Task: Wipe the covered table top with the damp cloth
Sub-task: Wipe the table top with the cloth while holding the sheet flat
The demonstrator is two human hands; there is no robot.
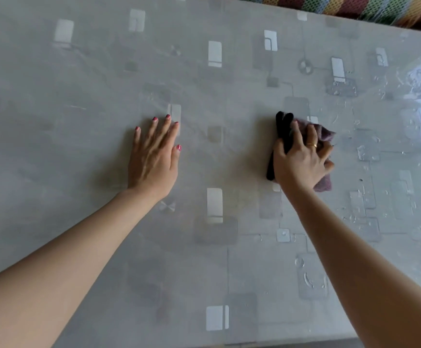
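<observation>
Left hand [154, 156] lies flat at center-left of frame, fingers straight & spread, palm down on the table cover [79, 96], holding nothing. Cover is grey w/ pale rectangle pattern under clear plastic, filling nearly the whole frame. Right of center, right hand [302, 159] has fingers curled over a bunched cloth [326, 133], purple w/ a black part, pressed onto the cover. Cloth sticks out above & right of that hand. Water droplets [365, 149] dot the cover toward the right edge. Striped knit fabric [355, 6] at upper right.
</observation>
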